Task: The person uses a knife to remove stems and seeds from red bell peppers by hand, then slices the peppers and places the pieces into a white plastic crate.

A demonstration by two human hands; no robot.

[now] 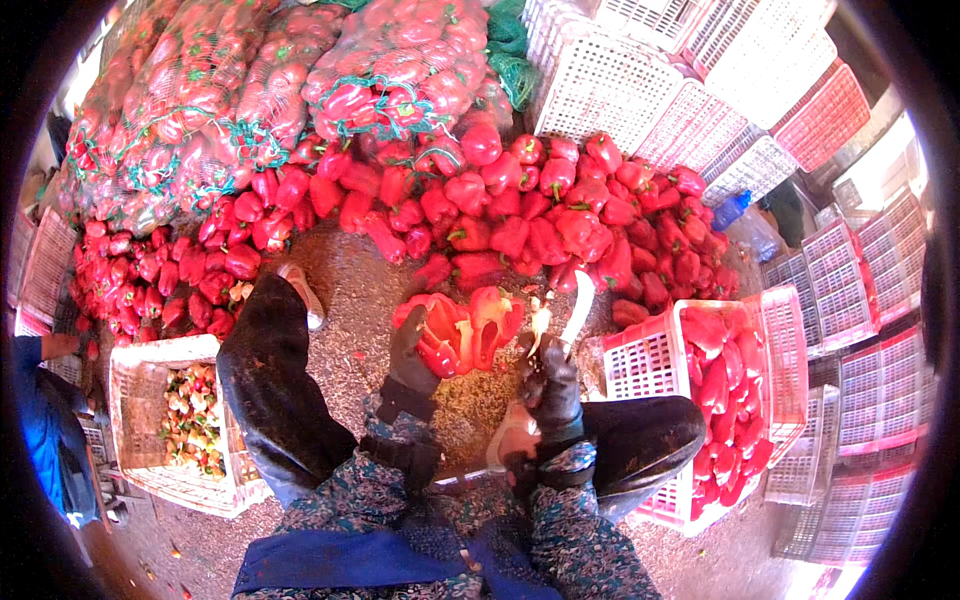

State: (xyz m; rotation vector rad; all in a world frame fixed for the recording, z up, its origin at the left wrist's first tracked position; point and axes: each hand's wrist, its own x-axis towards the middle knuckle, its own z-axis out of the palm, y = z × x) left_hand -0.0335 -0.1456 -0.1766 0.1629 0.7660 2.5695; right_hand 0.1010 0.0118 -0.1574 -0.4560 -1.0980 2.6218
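Observation:
My left hand (pixel 410 355), in a dark glove, is closed on a red bell pepper (pixel 455 335) that is split wide open, its pale inner ribs showing. Just to its right my right hand (pixel 552 385), gloved too, grips a knife (pixel 579 305) with a pale curved blade pointing up and away. A pale strip, apparently pepper core (pixel 540 325), stands up beside the blade, by the fingers of that hand. Beneath both hands spreads a heap of yellowish seeds (pixel 480 405); what holds it is partly hidden by my arms.
Loose red peppers (pixel 560 220) form a long heap ahead, with full net sacks (pixel 385 60) behind. At my left stands a crate (pixel 140 360) of cores; at my right, a crate (pixel 790 350) of red peppers. Stacked crates (pixel 610 90) rise beyond. Another person (pixel 60 430) is at far left.

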